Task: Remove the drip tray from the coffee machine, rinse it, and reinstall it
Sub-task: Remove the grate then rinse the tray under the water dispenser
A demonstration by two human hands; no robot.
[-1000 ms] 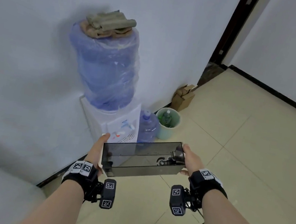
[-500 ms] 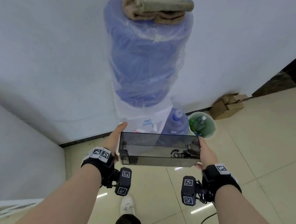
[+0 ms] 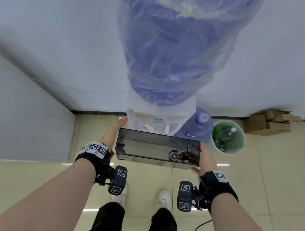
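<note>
A smoky, see-through rectangular drip tray (image 3: 154, 149) is held level in front of me, open side up, with a small black fitting in its right end. My left hand (image 3: 111, 136) grips its left end and my right hand (image 3: 205, 158) grips its right end. The tray hangs just in front of the taps of a white water dispenser (image 3: 146, 120). No coffee machine is in view.
A large blue water bottle wrapped in clear plastic (image 3: 171, 44) sits on the dispenser. On the floor to the right stand a spare blue bottle (image 3: 199, 125), a green bin with rubbish (image 3: 228, 136) and cardboard boxes (image 3: 270, 122). White walls close the back and left.
I have walked up to the dispenser, which now fills the top of the view. Both hands still hold the tray, now right in front of the taps.
</note>
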